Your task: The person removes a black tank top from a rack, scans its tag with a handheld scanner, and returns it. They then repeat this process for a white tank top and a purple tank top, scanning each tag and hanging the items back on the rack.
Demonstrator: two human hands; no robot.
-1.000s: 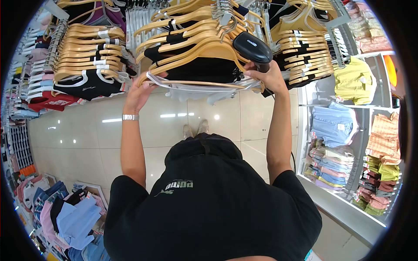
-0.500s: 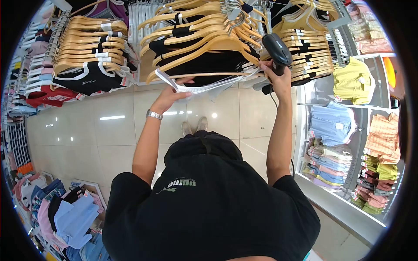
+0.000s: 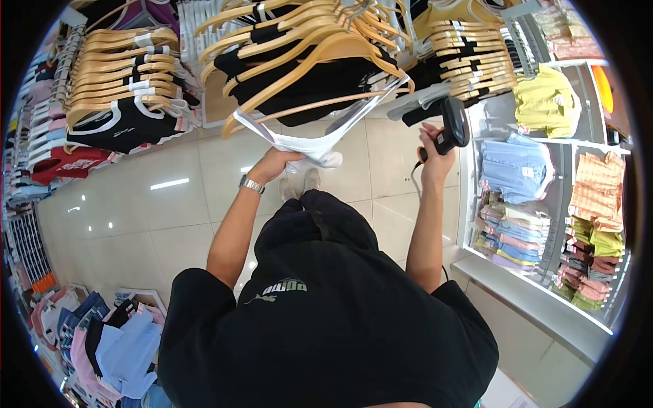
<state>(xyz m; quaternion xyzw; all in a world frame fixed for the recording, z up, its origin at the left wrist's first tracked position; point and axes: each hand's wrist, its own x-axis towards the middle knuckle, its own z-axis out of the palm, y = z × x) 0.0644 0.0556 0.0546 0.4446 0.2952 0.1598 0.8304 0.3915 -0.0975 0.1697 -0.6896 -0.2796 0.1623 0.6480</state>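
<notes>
A white garment (image 3: pixel 307 145), perhaps a tank top, hangs by its straps from the front wooden hanger (image 3: pixel 291 81). My left hand (image 3: pixel 275 166), with a metal watch at the wrist, is closed on the garment's lower cloth. My right hand (image 3: pixel 436 158) grips a black handheld barcode scanner (image 3: pixel 457 124), held to the right of the garment and apart from it. The scanner's cord runs down beside my right forearm. Black tops (image 3: pixel 275 95) on more wooden hangers hang just behind the white one.
More hanging tops flank the middle rack: black ones with white trim (image 3: pixel 126 124) at left, a yellow one (image 3: pixel 456 15) at right. Lit shelves with folded shirts (image 3: pixel 515 168) stand along the right. A pile of clothes (image 3: pixel 126 347) lies at lower left on the tiled floor's (image 3: pixel 180 241) side.
My right hand has left the hanger's right end and moved right and down with the scanner. My left hand has drawn the white garment downward, and its cloth now bunches below the hanger.
</notes>
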